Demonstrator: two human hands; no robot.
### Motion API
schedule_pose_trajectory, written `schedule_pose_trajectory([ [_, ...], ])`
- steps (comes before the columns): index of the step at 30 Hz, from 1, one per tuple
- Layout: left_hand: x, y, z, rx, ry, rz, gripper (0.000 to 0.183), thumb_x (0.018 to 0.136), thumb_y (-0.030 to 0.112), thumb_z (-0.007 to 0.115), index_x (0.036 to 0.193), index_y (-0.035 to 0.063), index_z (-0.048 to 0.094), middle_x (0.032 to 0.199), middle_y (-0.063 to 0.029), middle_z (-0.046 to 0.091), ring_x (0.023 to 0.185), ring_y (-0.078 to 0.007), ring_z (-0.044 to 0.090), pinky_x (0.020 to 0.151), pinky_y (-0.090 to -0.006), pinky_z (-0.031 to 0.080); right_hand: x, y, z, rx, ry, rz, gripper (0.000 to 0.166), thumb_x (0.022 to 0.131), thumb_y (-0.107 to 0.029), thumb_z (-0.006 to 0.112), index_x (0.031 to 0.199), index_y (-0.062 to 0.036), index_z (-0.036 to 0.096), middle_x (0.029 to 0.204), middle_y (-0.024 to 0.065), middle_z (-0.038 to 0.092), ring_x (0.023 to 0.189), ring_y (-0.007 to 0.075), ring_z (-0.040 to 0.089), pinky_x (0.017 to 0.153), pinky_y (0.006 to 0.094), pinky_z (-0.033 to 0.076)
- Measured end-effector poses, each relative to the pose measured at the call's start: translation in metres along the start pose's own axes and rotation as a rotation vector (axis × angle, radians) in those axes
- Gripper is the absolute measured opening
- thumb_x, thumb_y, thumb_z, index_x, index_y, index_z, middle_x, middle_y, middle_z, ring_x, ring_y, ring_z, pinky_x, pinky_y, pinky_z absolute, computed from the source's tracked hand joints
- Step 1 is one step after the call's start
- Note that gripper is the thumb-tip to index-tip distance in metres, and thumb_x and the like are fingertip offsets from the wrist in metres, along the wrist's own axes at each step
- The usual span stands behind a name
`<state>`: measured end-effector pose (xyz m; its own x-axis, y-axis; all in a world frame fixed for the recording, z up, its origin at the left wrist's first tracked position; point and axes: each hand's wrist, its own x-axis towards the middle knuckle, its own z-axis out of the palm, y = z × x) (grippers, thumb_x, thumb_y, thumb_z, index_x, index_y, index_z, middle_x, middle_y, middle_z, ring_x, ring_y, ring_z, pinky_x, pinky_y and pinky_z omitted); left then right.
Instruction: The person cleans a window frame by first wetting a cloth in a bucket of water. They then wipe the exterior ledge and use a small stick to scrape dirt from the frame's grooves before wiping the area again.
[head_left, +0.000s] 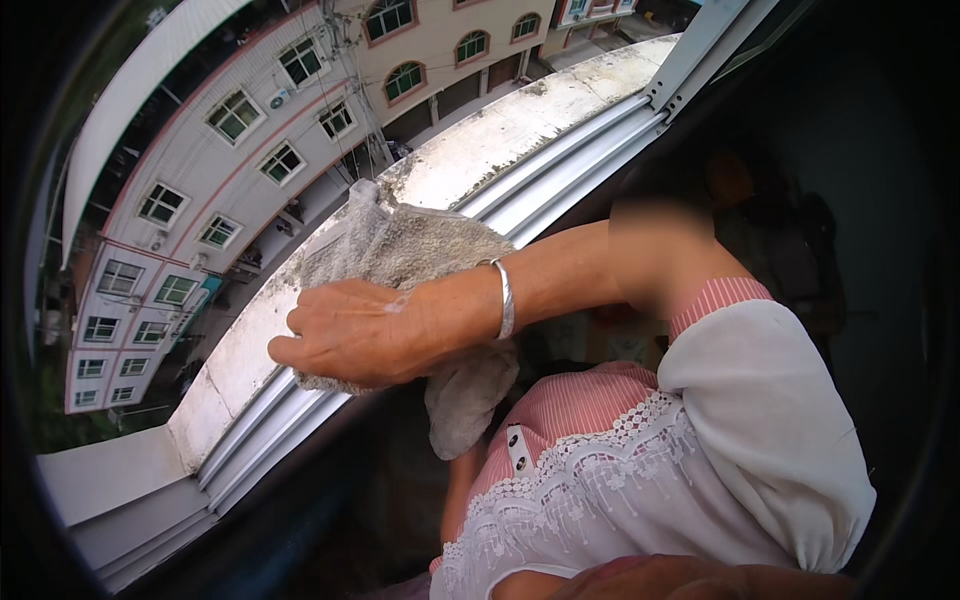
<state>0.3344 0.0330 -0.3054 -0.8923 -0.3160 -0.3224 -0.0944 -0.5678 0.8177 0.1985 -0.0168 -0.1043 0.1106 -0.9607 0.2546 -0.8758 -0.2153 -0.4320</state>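
Note:
A grey terry cloth (420, 240) lies bunched across the aluminium window track (517, 210) and the worn white outer ledge (487, 146). My right hand (360, 330) is closed on it, back upward, with a silver bangle at the wrist. The cloth's far part spreads over the ledge. Another fold (469, 405) hangs down on the room side, below my wrist. Of my left arm only a stretch of forearm (459, 487) shows beside my body; the left hand is out of view behind the hanging cloth.
An upright aluminium sash frame (697, 56) stands at the track's upper right end. The white window jamb (120, 469) bounds it at lower left. Beyond the ledge is a drop to a street, with tiled buildings (187, 142) opposite. The room side is dark.

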Motion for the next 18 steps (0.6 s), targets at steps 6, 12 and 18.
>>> schedule_pose_trajectory([
  [6,-0.037,-0.011,-0.058,0.042,0.261,0.101,0.039,0.096,0.025,0.067,0.130,0.0056,0.062,0.126,-0.0135,0.061,0.117,-0.0246,0.056,0.104,-0.0344,0.041,-0.012,-0.001,0.024,0.142,0.169,-0.218,0.034,0.080,-0.019,0.072,0.105,-0.0005,0.058,0.101,0.0153,0.060,0.100,0.0330,0.058,0.080,0.0435,0.051],
  [12,-0.040,-0.028,-0.060,0.144,0.292,0.133,0.040,0.095,0.022,0.068,0.130,0.0036,0.061,0.125,-0.0131,0.063,0.116,-0.0246,0.057,0.104,-0.0352,0.042,-0.066,0.016,-0.005,-0.012,0.190,-0.206,0.034,0.091,-0.035,0.063,0.104,-0.0038,0.057,0.098,0.0100,0.055,0.097,0.0276,0.058,0.077,0.0381,0.051],
  [18,-0.033,-0.055,-0.035,0.348,0.207,0.121,0.041,0.094,0.019,0.070,0.130,0.0015,0.061,0.123,-0.0127,0.065,0.115,-0.0246,0.059,0.104,-0.0360,0.043,-0.218,0.088,-0.128,-0.418,0.101,0.426,0.042,0.099,-0.049,0.050,0.103,-0.0079,0.060,0.093,0.0096,0.059,0.096,0.0296,0.060,0.078,0.0393,0.051],
])
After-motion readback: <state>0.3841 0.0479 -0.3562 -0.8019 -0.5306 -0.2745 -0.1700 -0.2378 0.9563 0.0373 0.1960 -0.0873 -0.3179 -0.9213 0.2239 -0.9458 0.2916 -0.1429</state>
